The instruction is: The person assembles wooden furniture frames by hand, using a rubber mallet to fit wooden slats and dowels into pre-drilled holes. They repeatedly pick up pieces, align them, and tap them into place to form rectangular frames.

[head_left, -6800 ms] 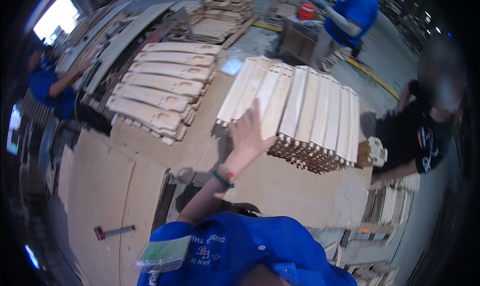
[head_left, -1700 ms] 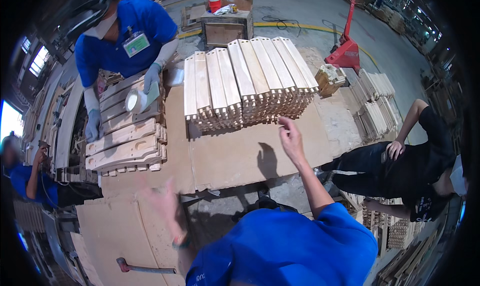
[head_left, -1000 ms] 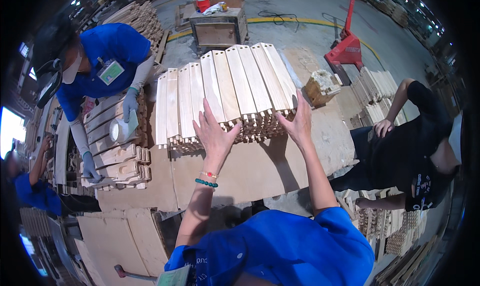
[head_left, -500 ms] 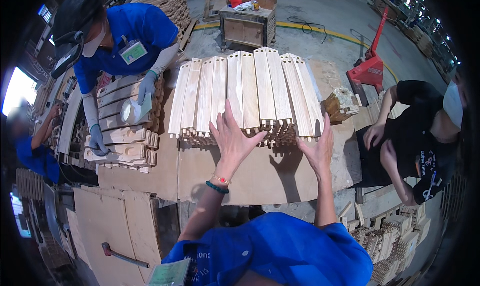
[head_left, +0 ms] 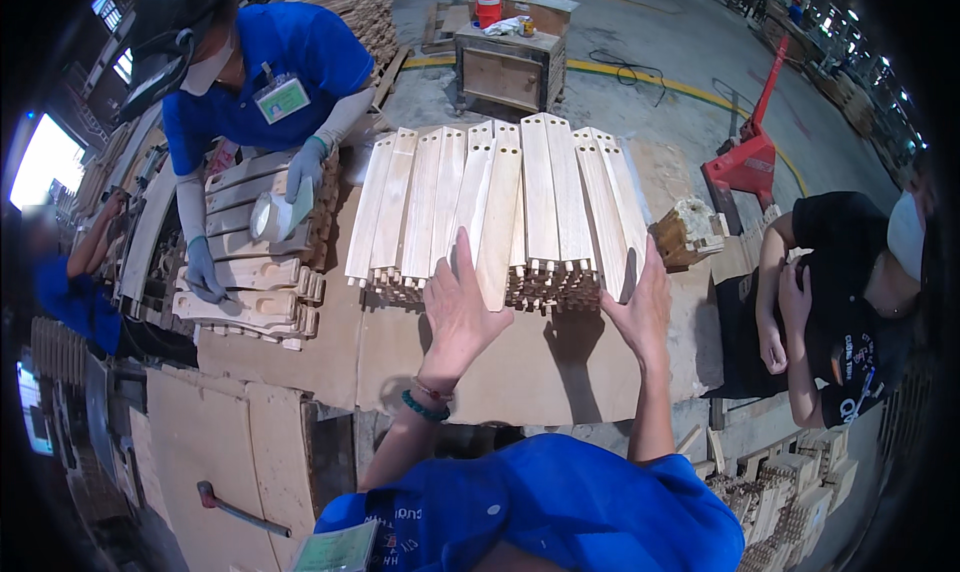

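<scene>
Head view: left hand point(head_left: 460, 314) and right hand point(head_left: 640, 304) at the near ends of some pale wood slats point(head_left: 540, 197).
The slats lie side by side on top of a pile, on the brown counter point(head_left: 520, 377). One slat's end sticks out nearer than the ones beside it, and the left hand has its fingers and thumb around that end. The right hand is spread around the near end of the slat farthest right. I cannot tell if either grip squeezes or only rests there. Each slat looks stiff; one is likely light, but many together would be heavy. The wood looks smooth, so it may slide. Little pegs point(head_left: 560, 284) at the near ends could chip, so the long sides seem best to hold.
</scene>
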Motion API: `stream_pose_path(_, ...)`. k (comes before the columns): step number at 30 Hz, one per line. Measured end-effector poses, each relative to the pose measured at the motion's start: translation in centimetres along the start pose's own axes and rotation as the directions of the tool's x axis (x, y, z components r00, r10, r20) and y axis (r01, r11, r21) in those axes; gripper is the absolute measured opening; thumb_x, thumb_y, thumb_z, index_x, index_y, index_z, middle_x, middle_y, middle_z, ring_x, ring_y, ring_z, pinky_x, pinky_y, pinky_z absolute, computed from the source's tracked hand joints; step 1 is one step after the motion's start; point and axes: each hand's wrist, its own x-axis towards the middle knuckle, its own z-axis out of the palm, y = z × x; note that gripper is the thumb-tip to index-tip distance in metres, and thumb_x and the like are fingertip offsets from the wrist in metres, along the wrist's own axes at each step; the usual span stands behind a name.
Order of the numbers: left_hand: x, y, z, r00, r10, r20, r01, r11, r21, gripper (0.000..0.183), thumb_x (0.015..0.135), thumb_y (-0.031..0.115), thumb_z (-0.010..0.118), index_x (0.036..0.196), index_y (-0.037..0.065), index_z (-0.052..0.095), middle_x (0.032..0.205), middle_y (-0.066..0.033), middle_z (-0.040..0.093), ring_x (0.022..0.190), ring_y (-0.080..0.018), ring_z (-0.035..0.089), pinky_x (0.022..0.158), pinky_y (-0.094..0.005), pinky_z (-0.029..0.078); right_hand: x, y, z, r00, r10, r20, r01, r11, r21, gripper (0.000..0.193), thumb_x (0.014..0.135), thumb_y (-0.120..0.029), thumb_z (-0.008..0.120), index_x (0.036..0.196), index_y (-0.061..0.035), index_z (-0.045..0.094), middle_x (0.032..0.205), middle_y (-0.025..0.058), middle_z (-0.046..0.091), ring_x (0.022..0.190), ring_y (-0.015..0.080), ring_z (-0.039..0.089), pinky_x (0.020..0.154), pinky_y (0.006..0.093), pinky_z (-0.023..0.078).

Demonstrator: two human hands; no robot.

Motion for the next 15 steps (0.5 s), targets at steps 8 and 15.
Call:
stream_pose_path(8,4.8,1.1,1.5,0.99,-0.138,0.008,0.137,0.989,0.062,0.111,0.063,0.031,0.074,0.147,0.004,0.006,0.105,-0.0226,0.05,0.094,-0.0371,0.052,0.08,-0.0482,0.043,5.2,-1.1,1.2,0.981,0.141,0.133,-0.125,0.985,-0.12,0.105,0.064,-0.029,0.075,0.146,-0.0076,0.012,0.129,0.0292,0.039,0.116,0.0439,0.043,0.095,0.05,0.04)
stream_pose_path(15,6.1,0.8,2.4,0.984,-0.156,-0.085,0.158,0.987,0.025,0.11,0.063,0.032,0.072,0.147,0.007,0.005,0.111,-0.0253,0.05,0.1,-0.0392,0.051,0.085,-0.0488,0.043,5.9,0.0,1.7,0.989,0.14,0.044,-0.134,0.984,-0.118,0.1,0.061,-0.031,0.07,0.144,-0.007,0.021,0.121,0.0274,0.047,0.113,0.0433,0.047,0.093,0.0502,0.041)
